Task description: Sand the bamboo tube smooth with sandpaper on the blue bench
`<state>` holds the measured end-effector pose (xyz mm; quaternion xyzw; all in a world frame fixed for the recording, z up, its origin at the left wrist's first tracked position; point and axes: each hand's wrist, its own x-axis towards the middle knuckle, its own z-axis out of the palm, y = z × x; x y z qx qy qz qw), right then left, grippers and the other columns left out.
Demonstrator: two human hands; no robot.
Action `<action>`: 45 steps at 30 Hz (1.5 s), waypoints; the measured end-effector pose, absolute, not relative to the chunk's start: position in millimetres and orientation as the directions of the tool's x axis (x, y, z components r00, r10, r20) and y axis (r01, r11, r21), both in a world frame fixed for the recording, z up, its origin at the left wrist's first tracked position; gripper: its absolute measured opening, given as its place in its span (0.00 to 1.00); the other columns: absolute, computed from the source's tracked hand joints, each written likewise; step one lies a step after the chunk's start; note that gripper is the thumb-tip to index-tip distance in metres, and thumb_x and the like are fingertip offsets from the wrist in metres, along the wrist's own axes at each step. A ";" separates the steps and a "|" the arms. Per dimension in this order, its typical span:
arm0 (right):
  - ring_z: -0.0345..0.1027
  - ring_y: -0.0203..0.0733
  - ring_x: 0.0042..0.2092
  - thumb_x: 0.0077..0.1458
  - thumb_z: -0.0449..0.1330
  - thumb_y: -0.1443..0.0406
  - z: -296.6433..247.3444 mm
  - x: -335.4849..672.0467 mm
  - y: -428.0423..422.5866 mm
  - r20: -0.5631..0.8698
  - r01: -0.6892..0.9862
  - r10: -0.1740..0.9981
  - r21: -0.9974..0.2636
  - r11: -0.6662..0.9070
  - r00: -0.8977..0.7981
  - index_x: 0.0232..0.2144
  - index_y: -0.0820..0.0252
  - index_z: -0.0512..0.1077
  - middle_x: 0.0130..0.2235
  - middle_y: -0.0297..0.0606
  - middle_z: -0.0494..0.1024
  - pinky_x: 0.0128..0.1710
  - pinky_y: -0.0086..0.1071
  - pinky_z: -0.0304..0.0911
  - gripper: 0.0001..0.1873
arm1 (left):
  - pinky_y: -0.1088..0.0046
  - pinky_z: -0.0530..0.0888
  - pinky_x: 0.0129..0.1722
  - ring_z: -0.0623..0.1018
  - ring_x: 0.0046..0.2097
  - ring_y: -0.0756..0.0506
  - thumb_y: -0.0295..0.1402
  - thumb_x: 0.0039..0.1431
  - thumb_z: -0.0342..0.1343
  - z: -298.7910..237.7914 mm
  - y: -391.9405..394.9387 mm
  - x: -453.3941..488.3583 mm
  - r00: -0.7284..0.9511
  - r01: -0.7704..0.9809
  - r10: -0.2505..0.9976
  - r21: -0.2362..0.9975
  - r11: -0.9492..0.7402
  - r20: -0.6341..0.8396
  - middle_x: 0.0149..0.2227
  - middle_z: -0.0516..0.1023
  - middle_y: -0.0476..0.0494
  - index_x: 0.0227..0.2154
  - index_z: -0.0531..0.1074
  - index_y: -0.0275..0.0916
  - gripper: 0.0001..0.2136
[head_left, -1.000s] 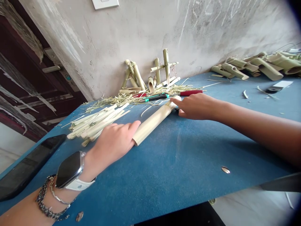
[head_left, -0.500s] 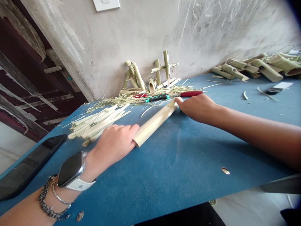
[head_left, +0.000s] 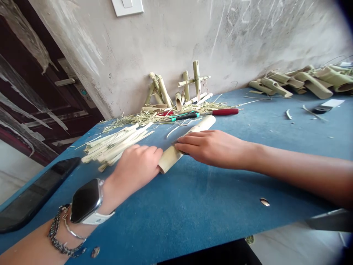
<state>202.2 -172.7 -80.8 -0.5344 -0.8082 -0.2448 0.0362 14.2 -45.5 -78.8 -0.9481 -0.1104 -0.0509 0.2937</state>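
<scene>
A pale bamboo tube lies slanted on the blue table. My left hand, with a watch and bracelets on its wrist, is curled against the tube's near end and steadies it. My right hand lies across the tube close to that end, fingers pressed together over a small dark thing that I cannot make out. A heap of split bamboo strips lies just left of my left hand.
A dark phone rests at the table's left edge. A red-handled tool and a green-handled tool lie in straw by the wall, below a bamboo cross. Cut bamboo pieces are piled at the back right.
My right hand has slid along the tube from its far end to near my left hand. My left hand has kept its place at the near end.
</scene>
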 end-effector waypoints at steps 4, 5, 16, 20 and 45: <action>0.65 0.44 0.43 0.60 0.47 0.72 -89.7 224.8 -162.1 0.333 0.888 0.865 0.397 0.232 -0.375 0.50 0.64 0.65 0.45 0.44 0.71 0.37 0.34 0.62 0.16 | 0.69 0.60 0.26 0.76 0.29 0.42 0.26 0.55 0.49 -81.8 -44.0 12.6 0.970 0.235 0.160 -0.545 -0.805 0.183 0.26 0.75 0.48 0.26 0.67 0.40 0.05; 0.64 0.45 0.42 0.60 0.47 0.72 -90.2 233.5 -159.8 0.337 0.895 0.882 0.409 0.179 -0.331 0.49 0.65 0.66 0.44 0.44 0.71 0.37 0.35 0.62 0.17 | 0.68 0.60 0.26 0.75 0.29 0.42 0.26 0.55 0.50 -82.6 -43.5 12.3 0.971 0.232 0.155 -0.544 -0.806 0.184 0.26 0.74 0.49 0.25 0.66 0.40 0.05; 0.57 0.44 0.56 0.54 0.44 0.78 -94.5 218.2 -161.4 0.315 0.891 0.833 0.173 0.420 -0.454 0.58 0.67 0.58 0.56 0.47 0.64 0.53 0.39 0.58 0.28 | 0.68 0.59 0.25 0.75 0.29 0.43 0.28 0.55 0.51 -85.8 -41.5 13.6 0.970 0.226 0.137 -0.543 -0.809 0.200 0.25 0.75 0.50 0.25 0.66 0.41 0.05; 0.61 0.46 0.55 0.52 0.45 0.78 -93.1 252.6 -158.6 0.294 0.973 0.930 0.142 0.184 -0.219 0.55 0.66 0.63 0.55 0.47 0.68 0.53 0.43 0.60 0.27 | 0.69 0.57 0.25 0.74 0.27 0.44 0.27 0.55 0.48 -83.2 -43.8 12.7 0.972 0.222 0.142 -0.542 -0.811 0.185 0.24 0.74 0.49 0.24 0.66 0.40 0.06; 0.51 0.37 0.61 0.57 0.43 0.76 -79.6 223.4 -171.3 0.205 0.871 0.860 -0.055 0.487 -0.468 0.59 0.63 0.57 0.60 0.38 0.60 0.60 0.36 0.52 0.28 | 0.69 0.57 0.25 0.75 0.29 0.45 0.27 0.58 0.46 -81.8 -47.1 13.7 0.977 0.213 0.176 -0.462 -0.861 0.122 0.25 0.75 0.48 0.26 0.67 0.38 0.08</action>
